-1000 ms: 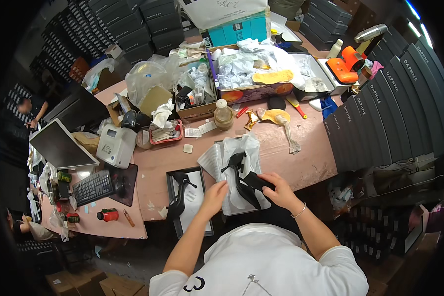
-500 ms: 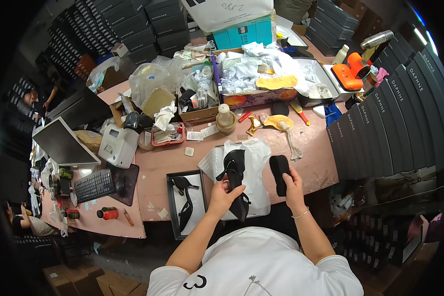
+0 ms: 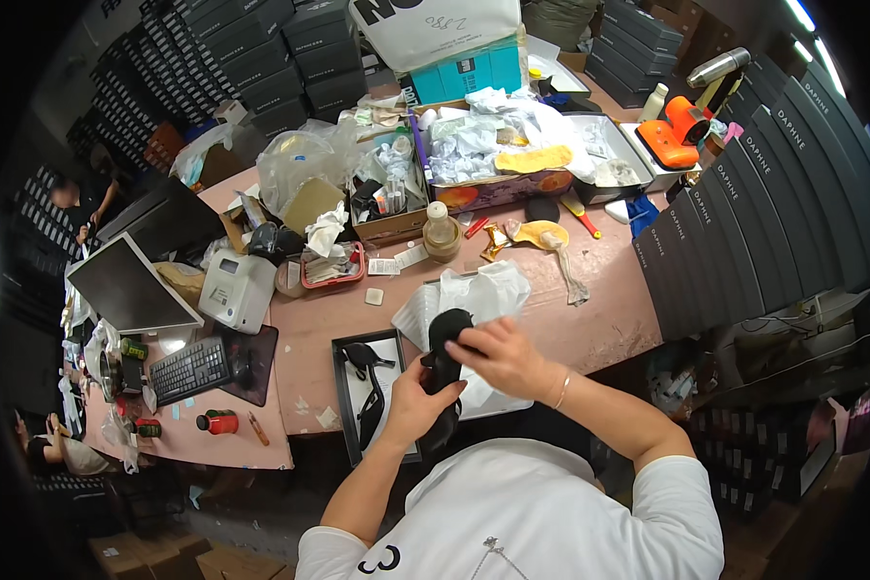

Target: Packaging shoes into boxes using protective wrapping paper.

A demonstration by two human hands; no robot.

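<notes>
My left hand (image 3: 416, 404) is closed around a black strappy shoe (image 3: 443, 425), held above the near edge of the table. My right hand (image 3: 503, 360) grips a black oblong pad (image 3: 449, 329) and has it over the upper part of that shoe; whether it is a brush or a sponge I cannot tell. Both hands hide much of the shoe. Beneath them, crumpled white tissue paper (image 3: 493, 285) spreads over a box. A second black strappy shoe (image 3: 369, 411) lies in the dark shoebox (image 3: 342, 411) left of my hands.
Tall stacks of grey shoeboxes (image 3: 754, 213) stand at the right. Behind lie a carton of crumpled paper (image 3: 498, 188), a glass jar (image 3: 443, 237), a yellow insole (image 3: 532, 234) and a red-handled brush (image 3: 582, 215). A monitor (image 3: 130, 295), keyboard (image 3: 189, 367) and label printer (image 3: 237, 290) are at the left.
My right hand has moved left with the black pad, from beside the tissue paper to the shoe in my left hand. The left hand has shifted slightly left and down, still holding the shoe.
</notes>
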